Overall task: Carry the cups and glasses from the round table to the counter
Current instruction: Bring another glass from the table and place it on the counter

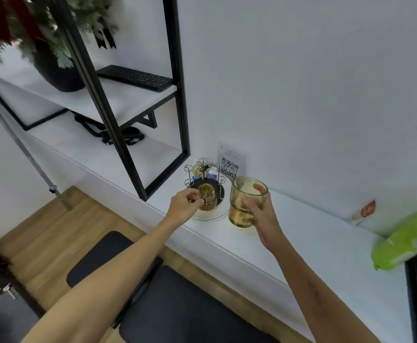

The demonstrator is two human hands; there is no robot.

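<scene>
White counter (301,233) along the wall is reached: drop-off step. Small amber glass (206,194) is pinched by left hand (183,206) over the rack tray (212,215); tall amber glass (245,201) is gripped by right hand (262,214), just above the counter. Next, judged: both set down upright, then released.

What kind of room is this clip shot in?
Probably an office or shop break area, not a home kitchen: a white counter along the wall holds a wire cup rack and a QR-code sign, and a keyboard lies on a black-framed shelf.
</scene>
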